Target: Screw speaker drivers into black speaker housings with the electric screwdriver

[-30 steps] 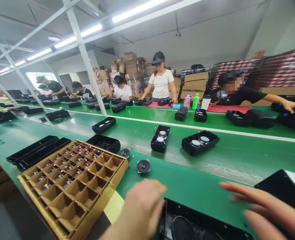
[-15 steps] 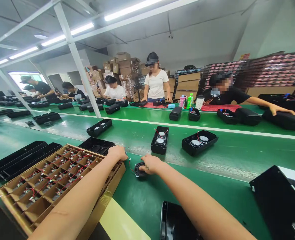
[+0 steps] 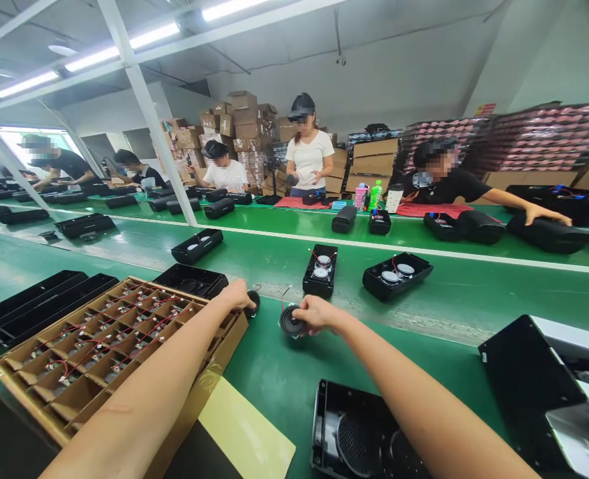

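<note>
My right hand point(image 3: 319, 314) is closed on a round black speaker driver point(image 3: 290, 322), thumb and fingers at its right side. Its cone is turned toward me and a thin red wire stands up from its rim. In my left hand point(image 3: 235, 296) is a second speaker driver point(image 3: 254, 303), partly hidden by the fingers, just beyond the carton's far right corner. Below my left forearm lies the divided cardboard carton point(image 3: 77, 398), whose cells hold several drivers with red wires. An open black speaker housing point(image 3: 327, 426) with round grilles lies near me, partly covered by my right forearm.
Open housings with white-backed drivers point(image 3: 320, 287) point(image 3: 374, 283) sit across the green bench point(image 3: 274, 379). Another black housing point(image 3: 187, 283) is behind the carton, with long black casings point(image 3: 29, 303) at left. Black panels point(image 3: 528, 372) stand at right. Several co-workers sit or stand beyond.
My right hand has moved slightly right, and its driver has tilted up to face me. The driver in my left hand has come into view. The near housing shows more as the view shifts.
</note>
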{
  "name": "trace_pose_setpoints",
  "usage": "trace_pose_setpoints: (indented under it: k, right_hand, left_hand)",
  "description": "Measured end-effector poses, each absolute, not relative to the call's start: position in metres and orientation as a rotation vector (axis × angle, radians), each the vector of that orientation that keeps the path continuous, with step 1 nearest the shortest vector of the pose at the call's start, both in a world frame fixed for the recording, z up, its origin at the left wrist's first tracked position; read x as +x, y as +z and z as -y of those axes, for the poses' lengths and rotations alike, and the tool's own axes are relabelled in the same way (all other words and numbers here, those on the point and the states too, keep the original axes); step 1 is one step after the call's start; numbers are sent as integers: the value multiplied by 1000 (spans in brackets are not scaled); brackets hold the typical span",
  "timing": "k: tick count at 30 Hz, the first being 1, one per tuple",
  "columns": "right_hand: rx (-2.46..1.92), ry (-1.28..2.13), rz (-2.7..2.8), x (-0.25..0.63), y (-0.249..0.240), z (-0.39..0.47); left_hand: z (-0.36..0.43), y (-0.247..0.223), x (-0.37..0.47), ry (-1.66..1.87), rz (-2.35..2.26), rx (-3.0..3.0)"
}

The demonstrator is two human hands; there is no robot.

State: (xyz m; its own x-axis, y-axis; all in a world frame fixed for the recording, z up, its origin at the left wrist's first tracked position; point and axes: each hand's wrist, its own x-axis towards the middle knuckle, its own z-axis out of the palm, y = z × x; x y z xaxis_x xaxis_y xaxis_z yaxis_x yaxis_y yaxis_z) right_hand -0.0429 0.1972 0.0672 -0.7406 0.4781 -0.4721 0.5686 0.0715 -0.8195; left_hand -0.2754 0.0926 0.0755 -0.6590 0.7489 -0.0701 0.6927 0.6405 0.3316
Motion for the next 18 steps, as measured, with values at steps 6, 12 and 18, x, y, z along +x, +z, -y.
trace_pose_setpoints:
  k: [6,12,18]
  right_hand:
    - [969,-2353,-2147,33,106,-205]
    - [895,-2789,-2070,117,124,-169]
    - [1220,-3021,-1801,187,112,-124]
  left_hand:
    - [-91,96,-250,870,-2399,1022]
    - [-47,109,-191,1307,-1920,878]
    - [17,90,-122,1357,-1570,644]
